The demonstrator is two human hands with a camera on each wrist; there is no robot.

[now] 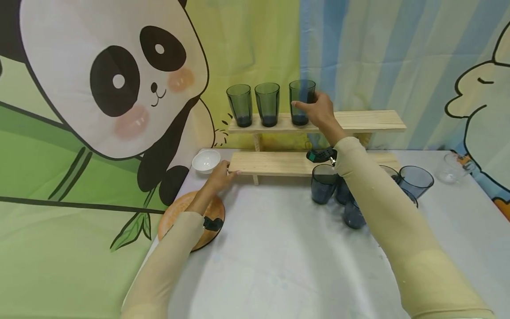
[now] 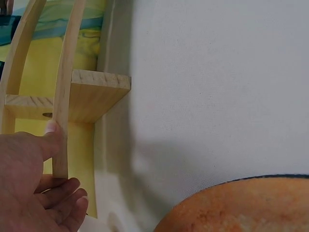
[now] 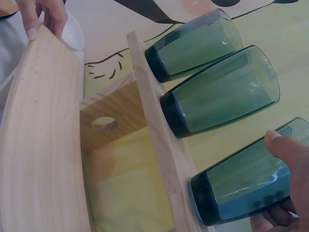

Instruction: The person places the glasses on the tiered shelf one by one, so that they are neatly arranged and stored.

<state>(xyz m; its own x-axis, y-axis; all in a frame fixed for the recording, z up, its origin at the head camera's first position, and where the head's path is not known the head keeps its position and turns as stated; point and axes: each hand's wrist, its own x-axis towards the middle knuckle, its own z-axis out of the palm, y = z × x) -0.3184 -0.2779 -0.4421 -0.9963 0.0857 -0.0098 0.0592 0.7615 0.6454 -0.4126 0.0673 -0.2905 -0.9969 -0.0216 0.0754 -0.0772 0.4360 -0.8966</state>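
Observation:
A two-tier wooden shelf point(image 1: 275, 163) stands at the back of the table. My right hand point(image 1: 321, 110) grips a dark tinted drinking glass point(image 1: 301, 99), its base at the upper board point(image 1: 370, 119); thumb and fingers wrap its sides in the right wrist view. Two matching glasses, one at the left end point(image 1: 240, 106) and one beside it point(image 1: 268, 104), stand upright there, with a gap before the held one. My left hand point(image 1: 220, 177) holds the left end of the lower board point(image 2: 62, 96), thumb on one face and fingers curled at its end.
Several bluish glasses point(image 1: 323, 185) stand on the table at the right, partly hidden by my right sleeve. A clear glass vessel point(image 1: 452, 170) is farther right. A small white bowl point(image 1: 206, 161) and an orange plate point(image 1: 217, 212) lie near my left arm.

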